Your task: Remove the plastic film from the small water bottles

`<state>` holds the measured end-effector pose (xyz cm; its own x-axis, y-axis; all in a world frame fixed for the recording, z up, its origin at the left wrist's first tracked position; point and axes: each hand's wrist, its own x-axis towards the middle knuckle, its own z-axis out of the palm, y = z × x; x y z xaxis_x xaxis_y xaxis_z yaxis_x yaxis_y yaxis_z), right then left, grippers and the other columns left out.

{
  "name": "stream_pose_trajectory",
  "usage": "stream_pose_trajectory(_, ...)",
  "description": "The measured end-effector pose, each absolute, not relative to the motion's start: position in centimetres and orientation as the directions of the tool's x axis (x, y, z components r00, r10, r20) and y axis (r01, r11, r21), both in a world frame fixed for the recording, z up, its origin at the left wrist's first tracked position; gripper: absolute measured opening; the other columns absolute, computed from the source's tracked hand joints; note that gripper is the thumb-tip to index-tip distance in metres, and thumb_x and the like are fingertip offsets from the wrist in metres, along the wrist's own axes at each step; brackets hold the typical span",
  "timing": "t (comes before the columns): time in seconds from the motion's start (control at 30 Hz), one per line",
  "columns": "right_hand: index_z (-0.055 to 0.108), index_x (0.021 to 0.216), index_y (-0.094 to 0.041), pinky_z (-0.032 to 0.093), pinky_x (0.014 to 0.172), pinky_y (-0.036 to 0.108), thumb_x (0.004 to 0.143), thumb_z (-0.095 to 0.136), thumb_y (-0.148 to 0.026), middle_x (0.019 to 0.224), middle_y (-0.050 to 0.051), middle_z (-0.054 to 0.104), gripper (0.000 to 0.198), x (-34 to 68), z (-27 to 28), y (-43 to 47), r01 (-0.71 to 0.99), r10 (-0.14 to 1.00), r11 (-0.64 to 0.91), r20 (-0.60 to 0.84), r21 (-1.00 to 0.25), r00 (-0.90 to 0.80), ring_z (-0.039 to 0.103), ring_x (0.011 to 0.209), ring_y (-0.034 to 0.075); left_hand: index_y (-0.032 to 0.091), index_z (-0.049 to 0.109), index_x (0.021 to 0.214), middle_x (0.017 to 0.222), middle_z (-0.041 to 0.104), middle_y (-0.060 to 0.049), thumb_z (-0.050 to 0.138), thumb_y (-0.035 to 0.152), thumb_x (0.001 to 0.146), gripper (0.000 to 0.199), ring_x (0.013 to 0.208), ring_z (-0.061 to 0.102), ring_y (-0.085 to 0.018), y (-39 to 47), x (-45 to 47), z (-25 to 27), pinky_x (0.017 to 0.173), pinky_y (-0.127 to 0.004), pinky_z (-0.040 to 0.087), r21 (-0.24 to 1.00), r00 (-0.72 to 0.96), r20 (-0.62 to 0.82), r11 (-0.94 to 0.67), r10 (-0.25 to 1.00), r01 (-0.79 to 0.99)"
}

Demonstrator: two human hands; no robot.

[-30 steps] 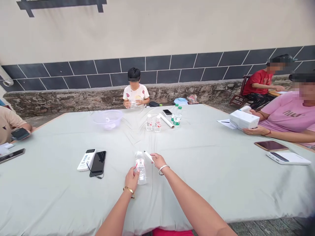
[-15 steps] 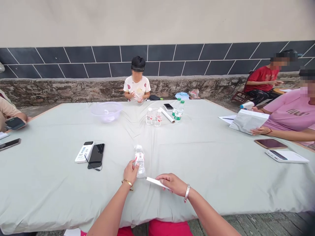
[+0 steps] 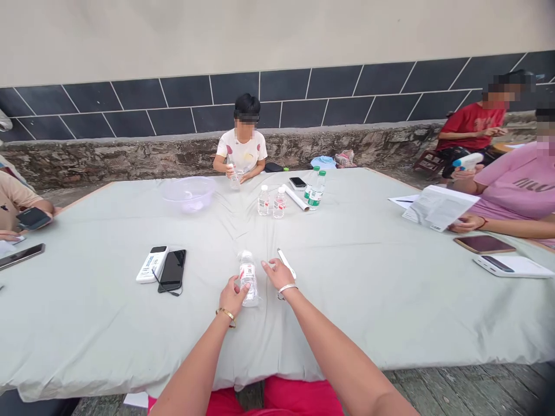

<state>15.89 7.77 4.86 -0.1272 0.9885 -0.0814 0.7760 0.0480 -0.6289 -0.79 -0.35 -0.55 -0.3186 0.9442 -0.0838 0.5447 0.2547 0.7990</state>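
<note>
And starting well left of the grip, picking up a white power bank point(image 3: 151, 267) right beside a black phone point(image 3: 173, 270)! Then out beyond, farther off, to a pale purple basin point(image 3: 173, 197). Now in on the left hand point(image 3: 233, 294), closed on the film-wrapped bottle point(image 3: 248, 275) from its left side, right there between both hands! Straight beyond the grip, two small bottles point(image 3: 263, 202). Just right of the grip, over to the right hand point(image 3: 278, 275), parted at thumb and forefinger, with a slim white tool point(image 3: 287, 264) close alongside, impossible to tell if held. Beyond and rightward, two green-capped bottles point(image 3: 317, 196).
</note>
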Motion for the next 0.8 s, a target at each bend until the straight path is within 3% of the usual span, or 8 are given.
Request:
stream_pose_trajectory(0.1, 0.053, 0.110, -0.014, 0.040, 0.059, 0.024, 0.084, 0.046, -0.041, 0.071, 0.002, 0.064, 0.038, 13.3, 4.1, 7.9, 0.702, 0.969, -0.028, -0.191, -0.712, -0.154, 0.060, 0.064, 0.016, 0.011, 0.046, 0.122, 0.073, 0.057, -0.002, 0.042, 0.061, 0.077, 0.068, 0.068, 0.057, -0.017, -0.3, -0.9, -0.6, 0.067, -0.028, 0.043, 0.814, -0.321, -0.080, 0.248, 0.944, 0.525)
stream_pose_trajectory(0.27, 0.053, 0.110, -0.019, 0.040, 0.059, 0.020, 0.080, 0.046, -0.018, 0.068, -0.003, 0.061, 0.030, 14.2, 2.6, 8.7, 0.697, 0.979, -0.009, -0.148, -0.717, -0.139, 0.058, 0.060, 0.010, 0.012, 0.047, 0.121, 0.073, 0.057, -0.002, 0.040, 0.059, 0.078, 0.064, 0.069, 0.057, -0.017, -0.5, -0.9, -0.6, 0.068, -0.028, 0.044, 0.817, -0.326, -0.088, 0.256, 0.941, 0.517)
stream_pose_trajectory(0.5, 0.058, 0.104, -0.022, 0.039, 0.060, 0.021, 0.080, 0.045, -0.017, 0.071, -0.002, 0.062, 0.028, 16.0, 1.7, 9.1, 0.733, 0.989, -0.049, -0.137, -0.678, -0.061, 0.059, 0.068, 0.013, 0.015, 0.050, 0.120, 0.075, 0.060, -0.002, 0.044, 0.050, 0.080, 0.054, 0.074, 0.059, -0.018, -0.5, -1.3, -0.4, 0.071, -0.030, 0.046, 0.858, -0.365, -0.127, 0.287, 0.922, 0.426)
stream_pose_trajectory(0.63, 0.060, 0.101, -0.022, 0.040, 0.064, 0.023, 0.080, 0.044, -0.015, 0.079, 0.001, 0.064, 0.028, 17.2, 1.9, 9.3, 0.748, 0.991, -0.077, -0.133, -0.659, -0.015, 0.059, 0.075, 0.015, 0.016, 0.048, 0.120, 0.085, 0.063, -0.004, 0.042, 0.039, 0.083, 0.044, 0.075, 0.060, -0.016, -0.7, -2.8, -0.3, 0.069, -0.029, 0.047, 0.864, -0.424, -0.150, 0.327, 0.893, 0.383)
stream_pose_trajectory(0.73, 0.059, 0.105, -0.021, 0.041, 0.068, 0.025, 0.082, 0.044, -0.018, 0.082, 0.002, 0.064, 0.028, 17.6, 2.6, 9.0, 0.746, 0.992, -0.070, -0.126, -0.662, -0.019, 0.059, 0.076, 0.015, 0.018, 0.050, 0.117, 0.084, 0.063, -0.004, 0.042, 0.034, 0.083, 0.039, 0.070, 0.060, -0.016, -0.8, -3.9, -0.1, 0.064, -0.029, 0.047, 0.851, -0.465, -0.163, 0.363, 0.870, 0.380)
stream_pose_trajectory(0.8, 0.055, 0.112, -0.021, 0.043, 0.072, 0.027, 0.084, 0.042, -0.025, 0.093, 0.004, 0.062, 0.031, 16.9, 3.5, 8.2, 0.718, 0.999, -0.014, -0.047, -0.695, -0.026, 0.059, 0.077, 0.015, 0.018, 0.053, 0.112, 0.079, 0.063, -0.003, 0.042, 0.032, 0.082, 0.035, 0.066, 0.060, -0.015, -0.9, -4.2, 0.1, 0.061, -0.028, 0.047, 0.843, -0.471, -0.173, 0.377, 0.865, 0.384)
